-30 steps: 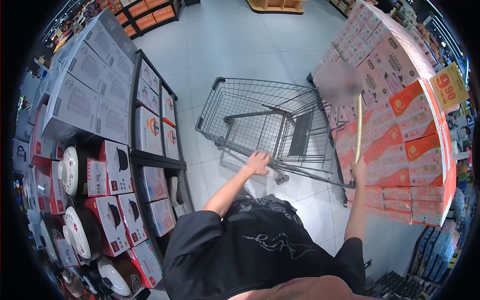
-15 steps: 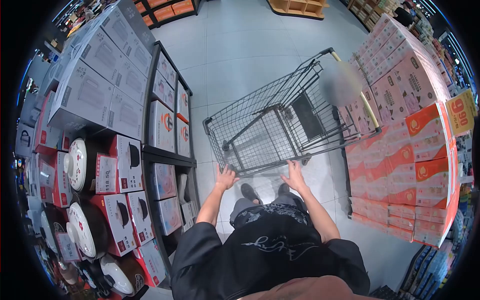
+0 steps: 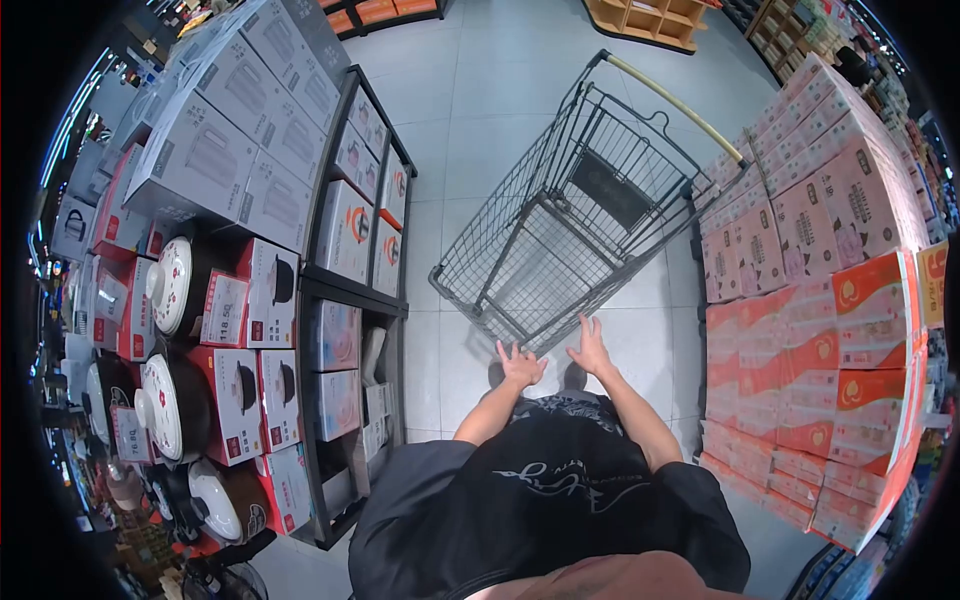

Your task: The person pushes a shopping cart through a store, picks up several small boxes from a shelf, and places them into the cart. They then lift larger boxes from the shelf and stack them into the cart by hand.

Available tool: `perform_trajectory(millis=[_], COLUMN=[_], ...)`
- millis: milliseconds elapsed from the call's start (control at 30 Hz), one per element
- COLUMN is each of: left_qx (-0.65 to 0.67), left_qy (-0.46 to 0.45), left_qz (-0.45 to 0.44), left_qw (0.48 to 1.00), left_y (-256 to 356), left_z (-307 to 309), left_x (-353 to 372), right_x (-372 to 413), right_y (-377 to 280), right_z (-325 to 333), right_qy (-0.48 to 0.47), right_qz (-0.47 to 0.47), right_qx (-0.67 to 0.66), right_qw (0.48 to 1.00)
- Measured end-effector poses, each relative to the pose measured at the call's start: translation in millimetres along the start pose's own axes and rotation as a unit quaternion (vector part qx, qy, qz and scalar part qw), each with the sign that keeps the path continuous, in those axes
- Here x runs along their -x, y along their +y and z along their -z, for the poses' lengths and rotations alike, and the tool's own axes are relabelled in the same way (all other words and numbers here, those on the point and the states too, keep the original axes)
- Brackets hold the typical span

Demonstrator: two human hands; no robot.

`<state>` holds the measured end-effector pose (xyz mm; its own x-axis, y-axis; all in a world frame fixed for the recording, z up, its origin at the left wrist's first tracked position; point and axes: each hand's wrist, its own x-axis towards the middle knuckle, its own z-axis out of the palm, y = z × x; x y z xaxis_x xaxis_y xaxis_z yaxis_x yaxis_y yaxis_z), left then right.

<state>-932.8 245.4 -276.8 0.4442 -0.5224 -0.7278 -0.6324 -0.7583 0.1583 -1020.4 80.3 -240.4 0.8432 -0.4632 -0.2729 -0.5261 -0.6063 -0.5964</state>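
Tiled floor (image 3: pixel 500 110), wire cart (image 3: pixel 608 190), hands (image 3: pixel 521 367) (image 3: pixel 592 353) spread wide by its near end, contact unclear

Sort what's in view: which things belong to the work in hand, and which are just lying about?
Work in hand:
- cart
- left hand
- right hand

Just lying about:
- pots
- grey boxes
- orange packs
- price tag

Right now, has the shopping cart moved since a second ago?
Yes: the shopping cart has turned, its yellow handle swinging from beside the red packs to beside the farther pink cartons.
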Motion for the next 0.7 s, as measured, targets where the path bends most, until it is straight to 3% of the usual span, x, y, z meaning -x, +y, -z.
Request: perform_trajectory(millis=[100,133,233,300,367,467,700], left_qx=[0.016,0.046,-0.108,-0.140,-0.176,-0.190,-0.109], left_qy=[0.014,0.044,0.130,0.168,0.156,0.101,0.092], left_qz=[-0.091,-0.138,-0.148,-0.066,-0.018,-0.079,-0.061], left_qw=[0.996,0.988,0.974,0.973,0.972,0.973,0.988], left_y=[8.4,4.5,-37.3,-84.2,-120.9,-140.6,-96.1], left_z=[-4.7,-6.7,32.8,52.1,70.8,80.8,85.2], left_x=[-5.2,-12.6,-12.1,-22.3,-13.7,-15.8,-34.4], right_x=[-2.1,0.8,7.9,17.6,22.2,23.7,-6.3], right_y=[50.0,62.4,72.0,54.8,31.2,25.4,72.8], right_z=[-36.5,-38.0,-40.0,-23.6,-1.5,1.1,-15.9], right_qy=[0.052,0.027,-0.027,-0.037,-0.054,-0.055,-0.065], right_qz=[-0.005,-0.014,-0.039,-0.055,-0.056,-0.028,0.043], right_qx=[-0.073,-0.071,-0.080,-0.094,-0.060,0.041,0.228], right_qw=[0.996,0.997,0.996,0.993,0.995,0.997,0.970])
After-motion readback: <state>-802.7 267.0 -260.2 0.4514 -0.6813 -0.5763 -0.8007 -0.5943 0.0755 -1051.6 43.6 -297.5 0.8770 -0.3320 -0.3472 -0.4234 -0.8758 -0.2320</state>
